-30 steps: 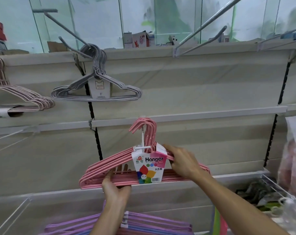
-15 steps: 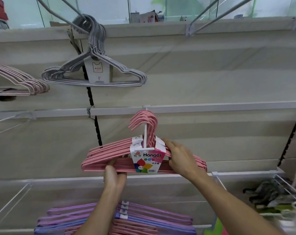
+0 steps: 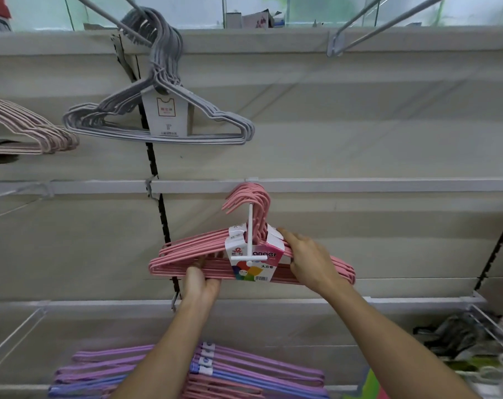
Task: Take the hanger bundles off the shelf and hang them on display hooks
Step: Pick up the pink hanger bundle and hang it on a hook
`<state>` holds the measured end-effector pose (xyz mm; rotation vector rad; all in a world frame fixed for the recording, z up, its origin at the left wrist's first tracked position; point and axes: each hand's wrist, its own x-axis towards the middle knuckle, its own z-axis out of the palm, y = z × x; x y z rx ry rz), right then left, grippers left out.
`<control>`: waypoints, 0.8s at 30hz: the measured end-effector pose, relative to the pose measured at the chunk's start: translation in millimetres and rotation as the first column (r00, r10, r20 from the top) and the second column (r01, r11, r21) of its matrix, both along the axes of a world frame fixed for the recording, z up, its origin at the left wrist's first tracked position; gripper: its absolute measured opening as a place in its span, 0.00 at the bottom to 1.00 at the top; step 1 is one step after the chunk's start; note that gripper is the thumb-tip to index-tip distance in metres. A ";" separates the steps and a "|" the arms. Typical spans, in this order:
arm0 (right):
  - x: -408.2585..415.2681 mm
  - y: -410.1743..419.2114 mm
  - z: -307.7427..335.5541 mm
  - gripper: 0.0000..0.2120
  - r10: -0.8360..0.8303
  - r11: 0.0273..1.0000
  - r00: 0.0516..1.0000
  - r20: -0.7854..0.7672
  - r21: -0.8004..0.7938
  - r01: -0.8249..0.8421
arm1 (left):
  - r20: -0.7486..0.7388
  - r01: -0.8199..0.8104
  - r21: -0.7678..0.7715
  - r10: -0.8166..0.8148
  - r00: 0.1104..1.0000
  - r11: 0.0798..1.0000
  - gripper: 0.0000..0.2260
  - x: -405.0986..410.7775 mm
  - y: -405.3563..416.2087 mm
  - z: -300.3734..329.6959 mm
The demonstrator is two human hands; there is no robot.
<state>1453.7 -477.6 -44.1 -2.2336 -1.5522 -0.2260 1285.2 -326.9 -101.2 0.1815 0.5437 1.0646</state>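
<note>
At centre rail | pink coated-wire hanger bundle (image 3: 187, 259) light, stiff, slippery | left hand (image 3: 200, 283) fingers clamp bottom bars | right hand (image 3: 309, 262) fingers curl over right shoulder.

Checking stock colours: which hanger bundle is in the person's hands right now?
The pink hanger bundle with the colourful label, gripped by the left hand and right hand. The grey bundle hangs untouched above.
</note>
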 end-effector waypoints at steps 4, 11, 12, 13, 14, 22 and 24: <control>2.4 5.9 2.0 0.32 -0.004 1.000 1.000 -0.009 -0.004 0.004 | -0.039 -0.001 -0.029 0.000 0.999 1.000 0.18 6.1 4.5 -1.4; -2.8 5.9 -6.1 0.36 -0.037 0.999 0.999 -0.017 0.013 0.037 | -0.156 0.042 0.013 -0.040 0.987 0.999 0.19 -16.2 -2.5 -8.1; -3.3 6.2 -5.8 0.36 -0.039 0.999 0.999 -0.021 0.011 0.039 | -0.172 0.052 0.003 -0.051 0.984 0.999 0.19 -19.8 -3.1 -7.8; -3.5 6.3 -5.3 0.36 -0.039 0.999 0.999 -0.025 0.009 0.039 | -0.184 0.062 -0.003 -0.062 0.981 0.998 0.20 -23.0 -3.7 -7.3; -3.6 5.9 -4.5 0.36 -0.041 0.999 0.999 -0.031 0.007 0.041 | -0.208 0.073 -0.003 -0.072 0.975 0.997 0.20 -26.2 -4.7 -5.6; -10.2 -13.3 -1.9 0.33 -0.062 0.998 0.997 -0.049 0.027 0.063 | -0.246 0.185 0.027 -0.173 0.954 0.982 0.18 -44.9 -22.9 -1.5; -15.7 -21.5 -0.5 0.32 -0.062 0.997 0.997 -0.045 0.037 0.064 | -0.237 0.213 0.014 -0.204 0.950 0.977 0.17 -50.7 -28.0 -1.1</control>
